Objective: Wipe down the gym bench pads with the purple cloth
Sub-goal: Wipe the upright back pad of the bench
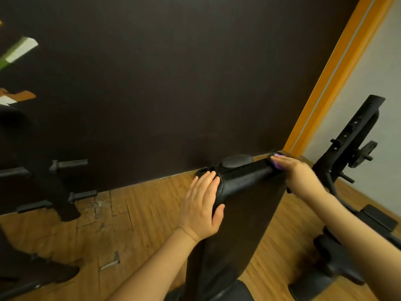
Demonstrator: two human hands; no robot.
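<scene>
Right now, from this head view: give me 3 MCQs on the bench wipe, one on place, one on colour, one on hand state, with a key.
1. Where is the purple cloth?
A. Under the right hand at the top right corner of the upright black padded backrest
B. On the worn wooden plank floor
C. Draped over the left hand

2. What colour is the vertical trim strip beside the dark wall?
A. Green
B. Orange
C. Blue

3. How does the left hand lie?
A. Clenched in a fist, off the pad
B. Gripping the cloth
C. Flat, fingers straight, on the backrest's left edge

Key: 1 A, purple shows only under the right fingers; 2 B, the strip is orange; 3 C, palm and straight fingers rest on the pad.
</scene>
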